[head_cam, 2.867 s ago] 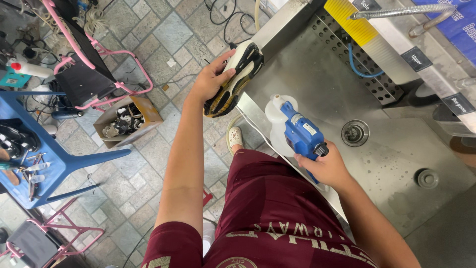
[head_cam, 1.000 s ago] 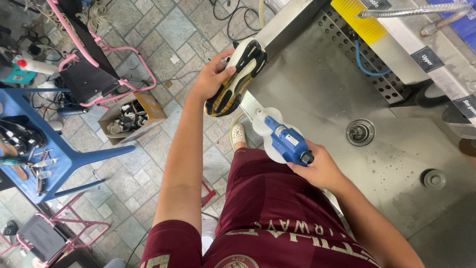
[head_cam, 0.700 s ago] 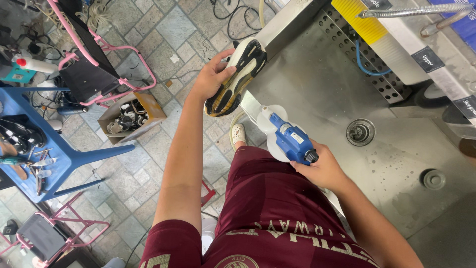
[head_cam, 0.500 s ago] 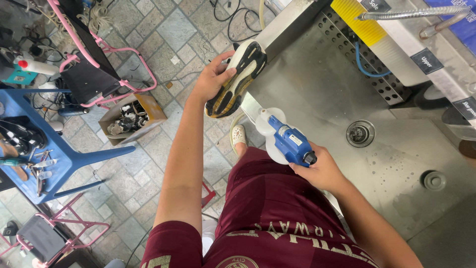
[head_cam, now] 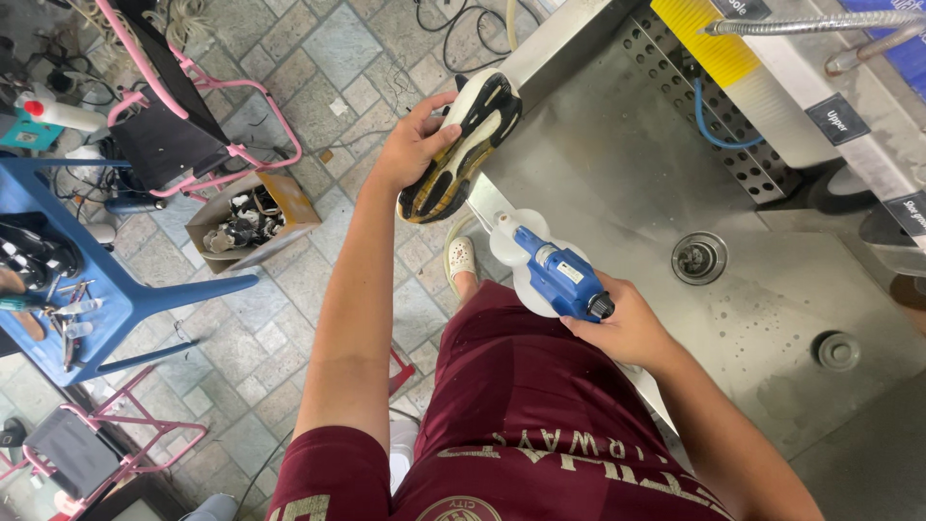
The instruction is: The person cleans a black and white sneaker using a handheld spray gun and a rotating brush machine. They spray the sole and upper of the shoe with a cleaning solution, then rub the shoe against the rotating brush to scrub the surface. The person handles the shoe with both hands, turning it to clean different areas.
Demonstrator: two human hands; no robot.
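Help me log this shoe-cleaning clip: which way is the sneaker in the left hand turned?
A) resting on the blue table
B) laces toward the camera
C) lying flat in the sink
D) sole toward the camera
D: the left hand holds the sneaker up over the edge of the steel sink, with its black and yellow tread facing the camera.
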